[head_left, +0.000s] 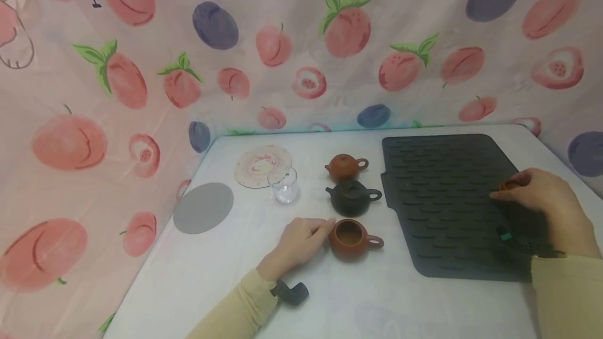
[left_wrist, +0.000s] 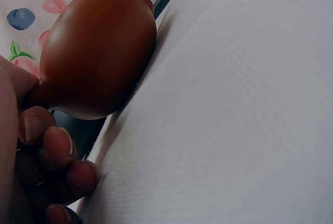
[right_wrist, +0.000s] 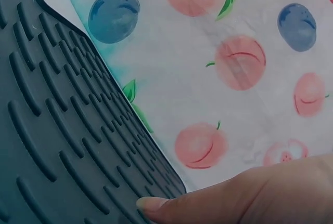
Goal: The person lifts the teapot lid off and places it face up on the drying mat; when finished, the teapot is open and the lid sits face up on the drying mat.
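Note:
A reddish-brown teapot [head_left: 349, 247] with its round top uncovered stands at the front of a row of three. My left hand [head_left: 301, 242] pinches its short spout between thumb and forefinger; the left wrist view shows the pot's smooth rounded side [left_wrist: 99, 52] close by, the other fingers [left_wrist: 57, 146] curled below. Over the right part of the black ridged mat [head_left: 452, 203], my right hand [head_left: 542, 192] holds a small orange-brown teapot lid [head_left: 507, 185], mostly covered by the fingers. In the right wrist view only the thumb [right_wrist: 208, 200] appears, and the lid is hidden.
Behind the front pot stand a black teapot [head_left: 349, 199] and a smaller orange-brown teapot [head_left: 344, 166], both lidded, handles to the right. Left of them are a clear glass [head_left: 284, 188], a patterned round mat [head_left: 256, 167] and a grey disc [head_left: 203, 208]. Fruit-printed cloth [head_left: 282, 82] hangs behind.

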{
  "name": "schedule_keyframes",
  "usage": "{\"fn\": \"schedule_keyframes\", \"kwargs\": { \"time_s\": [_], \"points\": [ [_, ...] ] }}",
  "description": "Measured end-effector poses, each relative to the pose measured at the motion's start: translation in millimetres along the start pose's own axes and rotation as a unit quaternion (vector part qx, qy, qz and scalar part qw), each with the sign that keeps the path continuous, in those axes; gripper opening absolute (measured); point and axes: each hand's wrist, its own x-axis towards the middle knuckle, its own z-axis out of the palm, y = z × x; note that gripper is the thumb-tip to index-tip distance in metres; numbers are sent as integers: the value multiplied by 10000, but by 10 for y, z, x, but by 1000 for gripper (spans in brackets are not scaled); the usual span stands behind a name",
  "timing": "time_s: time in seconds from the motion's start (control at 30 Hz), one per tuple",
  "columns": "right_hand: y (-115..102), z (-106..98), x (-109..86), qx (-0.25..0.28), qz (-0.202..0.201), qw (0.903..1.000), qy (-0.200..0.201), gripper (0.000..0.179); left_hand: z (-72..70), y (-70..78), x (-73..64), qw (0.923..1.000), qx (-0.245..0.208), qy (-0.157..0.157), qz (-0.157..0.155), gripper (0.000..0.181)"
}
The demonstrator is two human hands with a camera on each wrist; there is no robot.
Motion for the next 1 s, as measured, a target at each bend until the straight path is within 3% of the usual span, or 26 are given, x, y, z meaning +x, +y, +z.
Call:
{"fn": "schedule_keyframes", "kwargs": {
  "time_s": [0.53, 1.0],
  "points": [
    [19, 96, 53, -88, 393, 9992, 15, 77, -14, 30, 3, 9999, 57, -41, -120, 55],
    [24, 128, 61, 59, 229, 9997, -58, 77, 6, 3, 5, 9999, 36, 126, -15, 56]
  ]
}}
